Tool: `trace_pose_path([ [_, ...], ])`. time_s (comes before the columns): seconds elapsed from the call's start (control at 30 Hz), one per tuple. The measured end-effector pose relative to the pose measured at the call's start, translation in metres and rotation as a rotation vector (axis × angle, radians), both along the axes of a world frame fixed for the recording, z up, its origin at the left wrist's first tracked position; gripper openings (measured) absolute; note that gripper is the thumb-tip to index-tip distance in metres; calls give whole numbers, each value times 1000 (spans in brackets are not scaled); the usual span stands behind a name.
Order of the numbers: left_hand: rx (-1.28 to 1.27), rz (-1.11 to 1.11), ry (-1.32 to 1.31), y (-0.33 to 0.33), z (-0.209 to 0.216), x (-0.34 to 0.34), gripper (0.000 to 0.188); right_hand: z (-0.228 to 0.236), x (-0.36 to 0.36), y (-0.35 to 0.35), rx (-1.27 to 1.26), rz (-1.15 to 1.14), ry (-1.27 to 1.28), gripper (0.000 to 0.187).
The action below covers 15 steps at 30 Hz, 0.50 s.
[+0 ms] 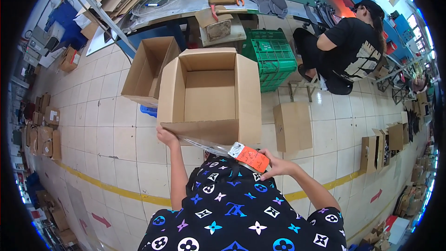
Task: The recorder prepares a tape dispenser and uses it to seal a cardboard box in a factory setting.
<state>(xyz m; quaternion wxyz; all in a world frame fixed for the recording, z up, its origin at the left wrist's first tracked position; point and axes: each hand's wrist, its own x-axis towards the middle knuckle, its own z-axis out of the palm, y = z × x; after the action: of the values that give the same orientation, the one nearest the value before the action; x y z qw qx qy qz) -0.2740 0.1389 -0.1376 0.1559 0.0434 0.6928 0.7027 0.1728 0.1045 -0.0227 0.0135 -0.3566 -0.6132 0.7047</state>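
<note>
An open cardboard box (210,97) with its flaps spread stands in front of me, and I can see its bare bottom. My left hand (167,136) grips the box's near left corner, fingers closed around the edge. From there a strip of clear tape (204,146) runs along the near side to a tape dispenser (251,157) with an orange and white face. My right hand (278,165) is closed on the dispenser's right end, close to my body. Part of the dispenser is hidden behind its orange face.
Left of the box stands another open carton (151,72); green crates (268,58) stand to its right. A closed carton (292,128) rests on the tiled floor. Beyond, a workbench (195,0) holds tools and dark parts. A person in black (350,46) sits at the right.
</note>
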Motion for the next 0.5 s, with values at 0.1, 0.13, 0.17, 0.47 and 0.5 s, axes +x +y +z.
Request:
trace_pose_path([
  [0.1,-45,10,41,1,2,2,47,-18,-2,-10,36,-145,26,98],
  [0.13,-58,21,58,0,1,1,47,-20,-4,-12,14,-260,36,98],
  [0.17,-61,21,56,-1,0,0,47,-22,-8,-16,11,-259,33,98],
  [0.47,-103,-5,38,3,10,7,52,-31,-21,-15,-155,-653,223,79],
  [0.5,-90,-11,48,3,12,7,52,-27,-22,-12,-206,-721,243,77],
])
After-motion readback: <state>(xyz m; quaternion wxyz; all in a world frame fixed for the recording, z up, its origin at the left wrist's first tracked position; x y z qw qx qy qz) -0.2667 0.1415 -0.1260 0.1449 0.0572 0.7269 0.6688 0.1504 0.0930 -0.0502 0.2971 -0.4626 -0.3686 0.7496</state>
